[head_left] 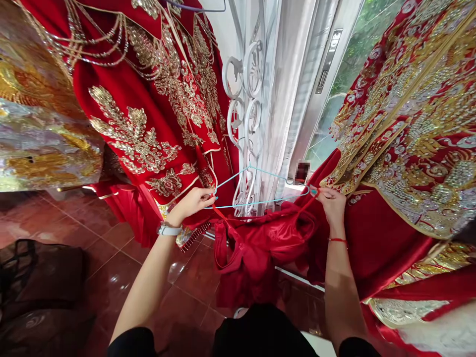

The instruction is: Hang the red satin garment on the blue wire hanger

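A light blue wire clothes hanger (pixel 266 201) spans the gap between my two hands, its hook pointing away from me. Below it hangs a red dress (pixel 256 243) with thin straps. My left hand (pixel 199 202), closed in a pinch, grips a strap at the hanger's left corner. At the right corner my right hand (pixel 332 201) pinches the other strap, fingers closed. Whether the hook rests on anything is hard to make out.
Long red gowns with gold embroidery (pixel 148 139) hang on the left, and a heavily beaded red jacket (pixel 416 134) hangs on the right. A white scrolled metal stand (pixel 243 74) rises ahead beside a window (pixel 330 114). Dark bags (pixel 40 282) lie on the tiled floor (pixel 122 277).
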Motion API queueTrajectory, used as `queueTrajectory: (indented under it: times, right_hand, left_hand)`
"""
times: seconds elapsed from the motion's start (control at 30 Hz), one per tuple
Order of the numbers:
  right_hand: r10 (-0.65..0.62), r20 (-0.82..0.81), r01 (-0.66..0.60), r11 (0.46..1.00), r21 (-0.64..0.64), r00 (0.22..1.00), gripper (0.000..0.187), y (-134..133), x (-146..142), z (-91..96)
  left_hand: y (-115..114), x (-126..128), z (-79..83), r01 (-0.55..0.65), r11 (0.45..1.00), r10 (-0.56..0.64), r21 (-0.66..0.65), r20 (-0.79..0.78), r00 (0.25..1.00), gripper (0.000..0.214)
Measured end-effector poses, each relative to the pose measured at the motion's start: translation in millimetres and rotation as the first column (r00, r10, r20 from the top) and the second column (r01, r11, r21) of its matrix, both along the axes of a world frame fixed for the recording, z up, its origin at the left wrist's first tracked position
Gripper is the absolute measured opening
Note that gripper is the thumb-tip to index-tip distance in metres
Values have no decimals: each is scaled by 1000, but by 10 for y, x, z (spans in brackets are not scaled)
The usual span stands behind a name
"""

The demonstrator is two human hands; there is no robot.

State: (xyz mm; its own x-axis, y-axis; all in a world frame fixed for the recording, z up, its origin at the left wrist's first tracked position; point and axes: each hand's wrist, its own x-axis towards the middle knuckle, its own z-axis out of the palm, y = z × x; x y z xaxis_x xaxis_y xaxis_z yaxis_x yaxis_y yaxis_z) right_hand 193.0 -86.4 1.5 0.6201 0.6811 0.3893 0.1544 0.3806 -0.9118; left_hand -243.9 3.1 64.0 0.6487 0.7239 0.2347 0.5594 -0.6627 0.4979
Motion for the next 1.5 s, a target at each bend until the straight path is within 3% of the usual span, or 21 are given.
queueTrajectory:
  times: [0.23,0.57,0.9,1.07,1.23,1.33,1.43,1.5]
  right_hand:
    - [183,139,-175,982,-67,973,33,274,1,257]
    - [456,160,-423,883,-205,875,39,479,-244,627]
    - [461,224,-417,882,-220,858,42,537,-284,565]
    - [478,377,-412,878,-245,794,37,570,-268,520]
    - [392,585,-323,919,-225,710,25,559,-322,493]
    - [164,664,-162,985,-66,730,28,443,-487,442]
    - [-67,619,4,995,102,782,24,261,-769,261]
    - [-25,530,-24,996,86,848,17,161,-1008,45]
  left_hand:
    - [-37,28,38,-4,1000,4,-25,-6,1000,36]
    - [-15,23,-40,-19,1000,18,12,10,1000,35]
    - [-23,86,-117,-67,997,63,36,101,993,35]
    - [-22,118,-197,-143,987,134,75,122,983,32]
    - [-9,155,-292,-240,962,223,127,134,966,28]
    - [-49,163,-373,-301,934,258,194,219,941,31]
    - [-278,112,-583,-488,842,378,230,395,837,50]
    - [-556,43,-828,-586,796,451,154,495,743,54]
